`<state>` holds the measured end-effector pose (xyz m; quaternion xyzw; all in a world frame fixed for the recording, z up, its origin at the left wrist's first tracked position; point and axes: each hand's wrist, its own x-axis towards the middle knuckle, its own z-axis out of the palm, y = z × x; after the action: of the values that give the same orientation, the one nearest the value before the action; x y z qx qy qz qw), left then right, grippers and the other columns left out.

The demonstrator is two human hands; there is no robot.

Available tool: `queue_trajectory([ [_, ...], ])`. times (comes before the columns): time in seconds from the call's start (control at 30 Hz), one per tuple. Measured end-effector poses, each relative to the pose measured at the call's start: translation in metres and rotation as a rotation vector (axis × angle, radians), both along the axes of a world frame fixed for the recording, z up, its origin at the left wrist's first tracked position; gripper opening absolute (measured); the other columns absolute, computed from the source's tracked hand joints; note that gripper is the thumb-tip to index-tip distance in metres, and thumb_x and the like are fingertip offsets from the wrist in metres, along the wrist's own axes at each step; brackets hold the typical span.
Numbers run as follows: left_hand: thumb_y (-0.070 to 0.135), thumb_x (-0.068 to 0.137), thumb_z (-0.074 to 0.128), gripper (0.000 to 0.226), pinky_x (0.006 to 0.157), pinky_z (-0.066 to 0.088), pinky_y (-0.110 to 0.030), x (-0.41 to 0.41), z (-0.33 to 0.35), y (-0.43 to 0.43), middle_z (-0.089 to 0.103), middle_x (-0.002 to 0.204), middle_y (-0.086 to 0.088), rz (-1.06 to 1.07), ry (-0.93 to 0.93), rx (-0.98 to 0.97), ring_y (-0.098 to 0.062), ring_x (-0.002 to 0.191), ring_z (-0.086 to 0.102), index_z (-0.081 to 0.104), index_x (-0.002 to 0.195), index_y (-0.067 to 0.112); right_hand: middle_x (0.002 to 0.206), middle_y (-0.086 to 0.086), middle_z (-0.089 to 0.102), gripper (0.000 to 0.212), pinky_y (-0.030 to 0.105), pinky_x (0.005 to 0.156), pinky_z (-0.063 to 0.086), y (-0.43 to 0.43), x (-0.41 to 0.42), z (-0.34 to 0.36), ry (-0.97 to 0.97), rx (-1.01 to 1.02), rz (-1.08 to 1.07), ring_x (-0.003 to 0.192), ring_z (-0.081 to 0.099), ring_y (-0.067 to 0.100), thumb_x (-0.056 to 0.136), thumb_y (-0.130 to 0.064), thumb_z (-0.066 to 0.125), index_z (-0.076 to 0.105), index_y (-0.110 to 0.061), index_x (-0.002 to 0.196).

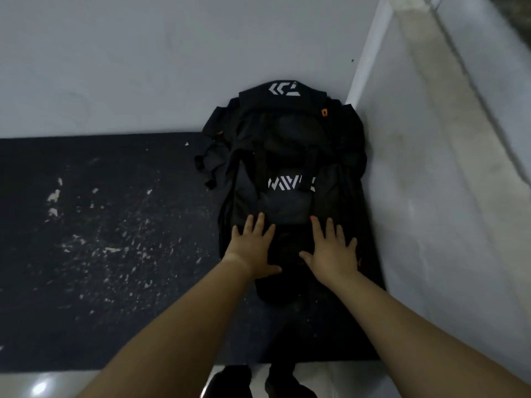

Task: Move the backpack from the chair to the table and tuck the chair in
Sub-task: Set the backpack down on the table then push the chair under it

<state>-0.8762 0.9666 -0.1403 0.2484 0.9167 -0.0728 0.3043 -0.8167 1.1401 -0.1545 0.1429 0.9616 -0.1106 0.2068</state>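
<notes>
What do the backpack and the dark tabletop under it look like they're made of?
Backpack: apparently matte black woven synthetic fabric; it creases softly, with white printed logos and small orange fittings. Tabletop: a hard surface with a dark coating, probably paint or laminate; pale chips and scratches show where it has worn. The core material is unclear.

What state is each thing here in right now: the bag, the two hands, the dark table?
backpack: lying flat on the table, pushed into the corner, top end against the wall, closed as far as I can tell.
left hand: open, palm flat on the backpack's near end.
right hand: open, fingers spread, pressing flat on the backpack.
table: dark top, scuffed with pale marks.
wall: bare, grey.
chair: not in view.
</notes>
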Motion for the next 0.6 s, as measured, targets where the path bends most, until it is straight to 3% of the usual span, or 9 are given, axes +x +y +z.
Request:
queue_trajectory([
  [0.1,0.058,0.090,0.047,0.084,0.118,0.014,-0.057,0.018,0.016,-0.028,-0.009,0.162,-0.012,-0.014,0.013,-0.005,-0.034,0.149,-0.004,0.004,0.153,0.022,0.162,0.015,0.006,0.080,0.062,0.116,0.011,0.002,0.023,0.017,-0.099,0.014,0.083,0.148,0.009,0.036,0.094,-0.050,0.048,0.003,-0.024,0.154],
  [0.23,0.050,0.094,0.045,0.075,0.118,0.019,-0.054,0.045,0.044,-0.063,-0.003,0.163,-0.012,0.004,0.060,0.033,-0.034,0.149,0.002,0.007,0.153,0.021,0.163,0.013,0.004,0.078,0.059,0.118,0.011,-0.004,0.050,0.051,-0.164,0.014,0.096,0.148,0.008,0.035,0.093,-0.050,0.049,0.006,-0.025,0.154],
  [0.5,0.043,0.095,0.045,0.067,0.118,0.022,-0.051,0.100,0.119,-0.145,0.002,0.163,-0.007,0.049,0.239,0.303,-0.029,0.149,0.006,0.015,0.152,0.022,0.163,0.012,-0.001,0.085,0.056,0.120,0.011,-0.063,0.094,0.145,-0.008,0.036,0.055,0.149,0.003,0.034,0.091,-0.050,0.052,-0.001,-0.027,0.154],
  [0.6,0.041,0.094,0.047,0.061,0.115,0.030,-0.050,0.127,0.144,-0.182,0.014,0.162,-0.005,0.044,0.314,0.441,-0.027,0.148,0.016,0.025,0.149,0.024,0.163,0.012,-0.003,0.086,0.056,0.120,0.011,-0.103,0.119,0.178,0.080,0.048,0.055,0.149,0.002,0.034,0.091,-0.051,0.052,-0.003,-0.028,0.154],
])
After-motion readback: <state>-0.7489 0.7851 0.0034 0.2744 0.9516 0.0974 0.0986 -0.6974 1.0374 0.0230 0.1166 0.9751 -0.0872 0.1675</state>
